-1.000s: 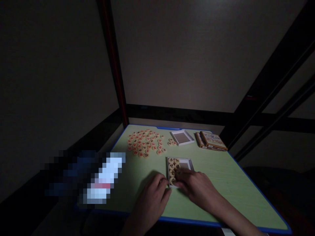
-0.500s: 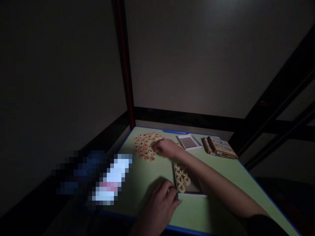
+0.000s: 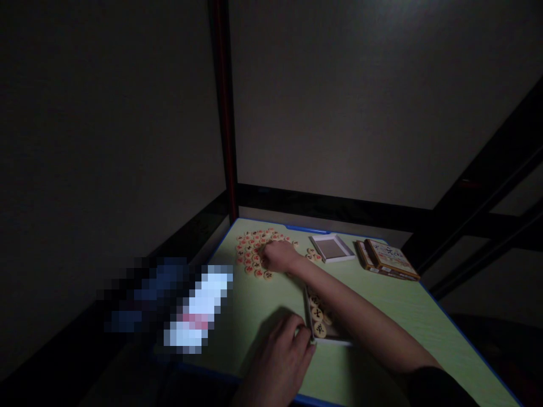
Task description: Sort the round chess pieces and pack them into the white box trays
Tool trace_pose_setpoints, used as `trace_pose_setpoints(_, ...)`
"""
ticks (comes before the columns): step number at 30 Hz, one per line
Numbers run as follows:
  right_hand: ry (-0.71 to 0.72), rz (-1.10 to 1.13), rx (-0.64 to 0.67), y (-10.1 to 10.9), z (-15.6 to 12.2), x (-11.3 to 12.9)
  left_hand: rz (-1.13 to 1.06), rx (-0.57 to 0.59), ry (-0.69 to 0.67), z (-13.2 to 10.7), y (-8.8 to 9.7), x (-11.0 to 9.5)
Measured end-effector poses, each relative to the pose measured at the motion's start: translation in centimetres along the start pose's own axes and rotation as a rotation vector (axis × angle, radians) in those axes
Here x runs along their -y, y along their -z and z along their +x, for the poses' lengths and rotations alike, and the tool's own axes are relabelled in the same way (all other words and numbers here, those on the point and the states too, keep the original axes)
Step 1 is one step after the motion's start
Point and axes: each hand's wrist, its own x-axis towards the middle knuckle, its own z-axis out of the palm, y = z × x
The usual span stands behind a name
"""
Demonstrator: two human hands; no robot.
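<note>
The loose round game pieces (image 3: 259, 273) lie spread left of the lower centre of the frame, near the far-left corner of the bench (image 3: 403, 316); you can count more than twenty, lettered in red or black, though your right hand (image 3: 276, 255) hides some. That hand is lowered into the right side of the spread with its fingers bent — whether its grip has a piece, you cannot tell. Three more pieces (image 3: 317, 257) sit together just beside the far tray.

There are two white trays. The near tray (image 3: 333, 341), at lower centre, has at least four pieces showing along its left side; your right forearm crosses above it and covers its upper right. Your left hand (image 3: 282, 353) is at its lower-left corner, fingers curled — you cannot tell whether that grip pinches the rim. The far tray (image 3: 332, 249) stands upper right of it, its brownish floor showing.

Two boxes (image 3: 390, 257), overlapping, lie by the right edge. Blue edging bounds the green top; you have room between spread and left hand, and right of your forearm.
</note>
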Motion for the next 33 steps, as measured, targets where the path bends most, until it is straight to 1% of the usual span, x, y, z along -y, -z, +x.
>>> trace_pose_setpoints(4,0.019,-0.001,0.016,0.1,0.1,0.1,0.008,-0.001,-0.005,0.0,-0.1,0.1)
trace_pose_setpoints(7,0.029,0.001,0.004,0.4,0.0,-0.2,0.012,-0.016,0.0,-0.1,-0.1,0.2)
trace_pose_setpoints(10,0.007,0.003,-0.043,1.3,-1.6,-0.7,0.002,-0.023,0.004,-0.2,-0.1,0.3)
trace_pose_setpoints(12,-0.006,0.017,-0.114,1.8,-4.1,-1.1,-0.025,-0.028,0.014,-0.4,-0.2,0.4)
trace_pose_setpoints(15,0.016,0.061,-0.172,1.6,-10.1,-1.8,-0.062,-0.027,0.026,-0.5,-0.2,0.5)
trace_pose_setpoints(17,-0.023,0.116,-0.174,0.4,-14.5,-2.2,-0.08,-0.025,0.017,-0.4,0.0,0.5)
trace_pose_setpoints(19,-0.069,0.17,-0.162,-1.3,-18.5,-2.4,-0.092,-0.028,0.005,-0.3,0.1,0.4)
trace_pose_setpoints(21,-0.142,0.212,-0.158,-3.2,-21.4,-2.4,-0.092,-0.028,-0.002,-0.2,0.3,0.5)
trace_pose_setpoints(22,-0.17,0.223,-0.155,-4.1,-22.3,-2.4,-0.09,-0.034,-0.006,-0.2,0.3,0.5)
trace_pose_setpoints(24,-0.23,0.229,-0.129,-5.3,-23.1,-2.2,-0.087,-0.045,-0.011,-0.1,0.4,0.6)
trace_pose_setpoints(26,-0.281,0.242,-0.102,-5.9,-22.9,-2.0,-0.09,-0.049,-0.016,-0.1,0.4,0.6)
trace_pose_setpoints(29,-0.321,0.29,-0.068,-5.7,-21.9,-2.0,-0.097,-0.037,-0.016,-0.1,0.6,0.6)
trace_pose_setpoints(33,-0.325,0.383,-0.013,-4.8,-21.2,-2.2,-0.079,-0.02,-0.015,-0.1,0.8,0.5)
